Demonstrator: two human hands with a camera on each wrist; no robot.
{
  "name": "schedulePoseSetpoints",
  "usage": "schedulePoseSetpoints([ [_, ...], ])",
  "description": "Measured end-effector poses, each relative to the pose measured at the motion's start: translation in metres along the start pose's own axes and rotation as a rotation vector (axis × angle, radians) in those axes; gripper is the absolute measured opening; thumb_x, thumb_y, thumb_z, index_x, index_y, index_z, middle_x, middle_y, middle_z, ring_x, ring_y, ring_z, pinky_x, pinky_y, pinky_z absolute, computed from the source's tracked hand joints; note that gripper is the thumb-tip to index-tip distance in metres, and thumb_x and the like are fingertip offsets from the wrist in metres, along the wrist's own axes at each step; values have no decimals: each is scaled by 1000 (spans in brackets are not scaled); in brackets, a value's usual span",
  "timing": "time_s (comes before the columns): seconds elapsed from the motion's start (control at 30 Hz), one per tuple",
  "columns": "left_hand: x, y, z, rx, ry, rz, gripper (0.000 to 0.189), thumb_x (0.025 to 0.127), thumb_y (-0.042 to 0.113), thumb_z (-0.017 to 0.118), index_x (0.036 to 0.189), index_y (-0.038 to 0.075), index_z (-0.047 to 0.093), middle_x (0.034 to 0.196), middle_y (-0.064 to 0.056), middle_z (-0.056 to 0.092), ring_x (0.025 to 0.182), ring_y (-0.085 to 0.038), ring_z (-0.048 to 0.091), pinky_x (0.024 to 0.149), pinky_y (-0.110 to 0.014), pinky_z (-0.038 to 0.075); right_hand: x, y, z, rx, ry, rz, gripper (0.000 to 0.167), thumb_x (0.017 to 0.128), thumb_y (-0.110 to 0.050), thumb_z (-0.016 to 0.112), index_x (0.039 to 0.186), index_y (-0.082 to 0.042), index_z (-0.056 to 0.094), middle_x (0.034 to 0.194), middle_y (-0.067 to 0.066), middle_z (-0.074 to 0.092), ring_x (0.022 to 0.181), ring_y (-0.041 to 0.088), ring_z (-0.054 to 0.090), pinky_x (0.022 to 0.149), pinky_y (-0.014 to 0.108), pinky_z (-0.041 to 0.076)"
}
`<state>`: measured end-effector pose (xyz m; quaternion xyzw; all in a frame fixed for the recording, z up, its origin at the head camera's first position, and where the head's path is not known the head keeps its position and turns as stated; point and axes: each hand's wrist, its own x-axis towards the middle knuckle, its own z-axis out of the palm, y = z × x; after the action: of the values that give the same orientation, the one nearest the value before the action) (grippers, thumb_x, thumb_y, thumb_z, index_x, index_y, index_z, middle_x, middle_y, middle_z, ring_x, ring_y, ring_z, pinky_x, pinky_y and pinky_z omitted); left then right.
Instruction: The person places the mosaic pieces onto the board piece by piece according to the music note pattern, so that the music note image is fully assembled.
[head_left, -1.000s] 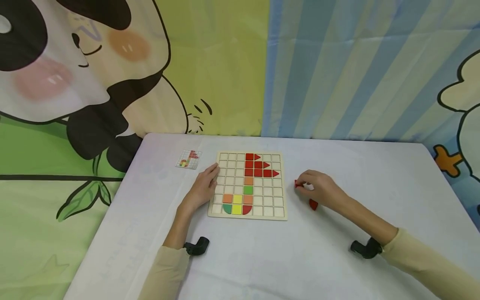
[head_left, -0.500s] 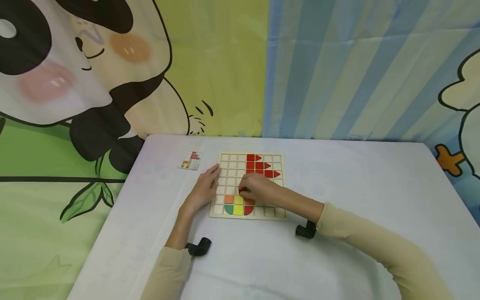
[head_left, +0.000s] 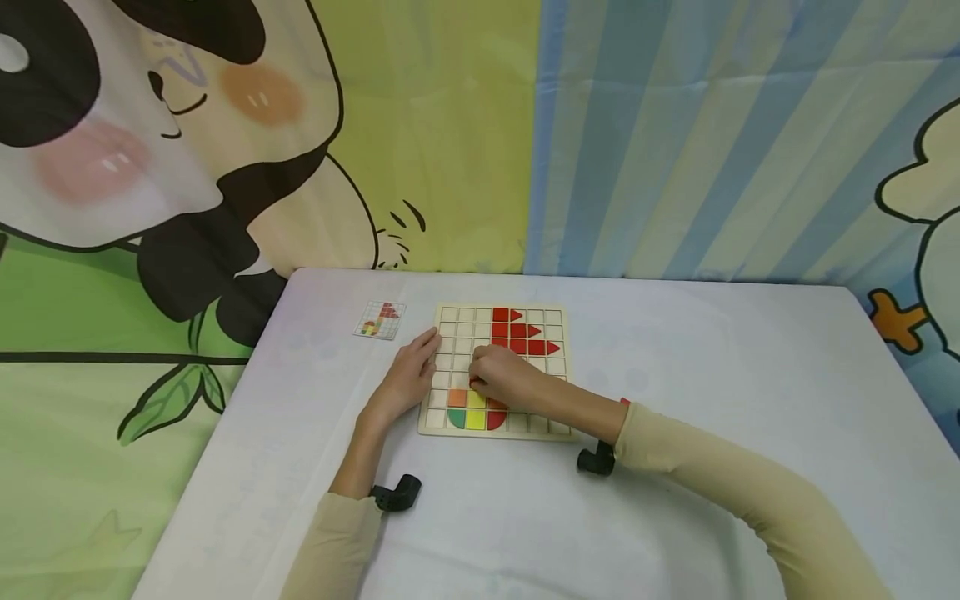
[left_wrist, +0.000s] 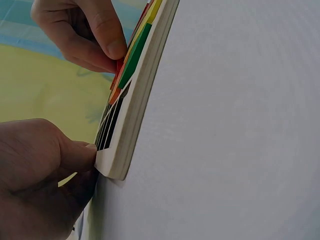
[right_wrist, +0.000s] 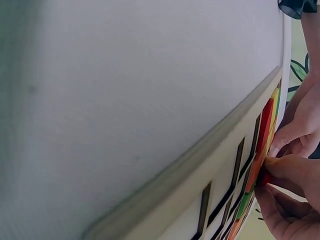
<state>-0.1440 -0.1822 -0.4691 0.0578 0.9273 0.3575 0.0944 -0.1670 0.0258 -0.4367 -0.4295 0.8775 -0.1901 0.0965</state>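
Observation:
A wooden grid board (head_left: 540,423) lies on the table with coloured tiles set in its squares. My left hand (head_left: 408,375) holds its left edge, the thumb at the rim in the left wrist view. Over the lower middle of the board, my right hand (head_left: 510,379) pinches a small red tile (right_wrist: 265,177) between thumb and fingers, just above the yellow tile (head_left: 476,418) column. An orange tile (head_left: 457,398) and a green rounded tile (head_left: 457,418) sit to the left. Red tiles (head_left: 517,331) form pointed rows at the top. The right hand hides the squares beneath it.
A small pattern card (head_left: 379,321) lies left of the board. Another red piece (head_left: 625,402) shows partly past the right forearm. A patterned cloth backdrop (head_left: 600,167) hangs behind the white table (head_left: 480,517).
My right hand has moved left from the table onto the board, bringing the red tile, and has shifted slightly further left since half a second ago. The left hand stays at the board's edge.

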Motion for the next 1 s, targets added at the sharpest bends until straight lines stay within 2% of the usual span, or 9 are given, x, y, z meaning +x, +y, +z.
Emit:
schedulePoseSetpoints([
  [0.13,0,0,0,-5,-3,-3,53,106,1,47,158,-4,36,171,-15,25,156,-41,24,126,-54,25,1,-1,2,-17,7,-6,11,95,-5,72,87,-1,79,91,8,69,81,19,59,75,24,54],
  [0.23,0,-1,-1,2,-5,3,53,106,1,47,158,-4,35,171,-16,25,156,-41,24,126,-54,25,1,-3,2,-29,-25,7,13,96,-3,70,91,0,81,95,9,68,83,20,57,75,23,52],
  [0.4,-1,-2,-2,5,0,4,54,106,1,47,158,-4,35,171,-16,25,156,-42,24,126,-55,24,-2,-10,-4,-59,-108,44,17,99,-8,67,106,-2,82,108,11,67,93,23,53,79,27,51],
  [0.5,0,0,-1,-5,-3,8,53,105,0,47,157,-5,36,171,-17,25,156,-42,25,126,-55,25,-12,-8,-11,-37,-103,31,21,99,-8,68,115,0,78,113,12,67,100,25,55,84,30,52],
  [0.6,1,3,0,-14,-12,8,53,106,1,48,158,-4,36,171,-16,25,156,-41,25,126,-55,26,-34,-1,-20,5,-31,6,26,96,-6,70,121,2,75,116,13,68,104,26,59,87,31,54],
  [0.7,1,5,1,-16,-13,2,54,106,2,48,158,-3,36,171,-15,25,156,-40,25,125,-55,27,-67,11,-28,19,68,-10,31,93,-5,74,123,5,72,116,14,68,104,28,63,86,34,58],
  [0.87,0,3,0,-18,-18,-27,54,107,4,47,160,1,35,172,-12,24,157,-37,23,126,-53,26,-131,32,-37,2,132,98,35,90,-4,78,123,5,71,116,14,68,104,29,63,85,39,58],
  [1.0,-1,1,0,-27,-18,-31,54,107,4,47,160,0,35,172,-12,24,158,-38,22,126,-55,26,-169,47,-36,-25,148,196,36,87,-5,81,121,4,73,114,12,69,96,24,62,82,38,56],
])
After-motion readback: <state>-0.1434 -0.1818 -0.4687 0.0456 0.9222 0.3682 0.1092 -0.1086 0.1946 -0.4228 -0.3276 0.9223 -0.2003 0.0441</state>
